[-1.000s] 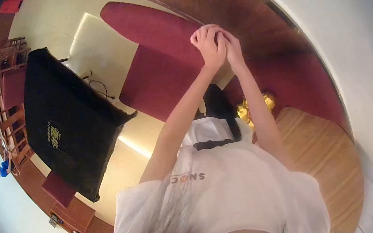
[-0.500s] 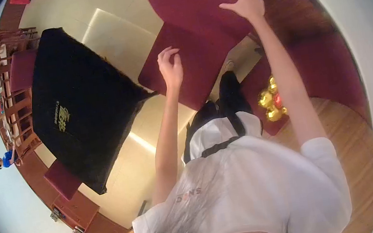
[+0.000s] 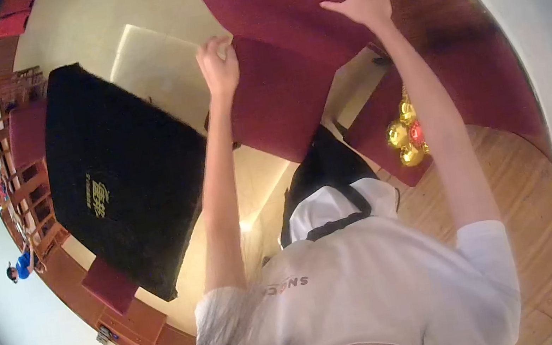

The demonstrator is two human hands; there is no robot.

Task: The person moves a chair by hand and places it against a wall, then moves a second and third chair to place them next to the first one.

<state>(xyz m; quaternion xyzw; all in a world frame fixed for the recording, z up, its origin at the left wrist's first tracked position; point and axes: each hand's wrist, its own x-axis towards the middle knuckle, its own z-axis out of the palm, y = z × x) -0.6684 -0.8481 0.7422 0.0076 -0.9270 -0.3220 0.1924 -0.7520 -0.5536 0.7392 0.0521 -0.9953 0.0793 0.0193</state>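
My left hand [image 3: 219, 67] is raised beside a maroon seat [image 3: 283, 100], overlapping its left edge and the pale floor. Its fingers curl loosely, the thumb a little apart, and nothing shows between them. Farther right, my right hand [image 3: 365, 3] reaches over the right edge of a maroon panel [image 3: 287, 10] that adjoins the seat. The thumb points left across the panel, spread from the raised index finger; its other fingers are mostly hidden. I see no object in this hand.
A table under a black cloth [image 3: 123, 174] with gold lettering stands to the left. Gold and red balloons [image 3: 406, 135] hang by my right forearm, near a round wooden tabletop [image 3: 524, 207]. Wooden chairs [image 3: 29, 195] line the far left, where a person in blue [image 3: 22, 266] stands.
My left hand has moved up and left, away from over the seat to its left edge. My right hand stays at the panel's edge. The view has shifted slightly.
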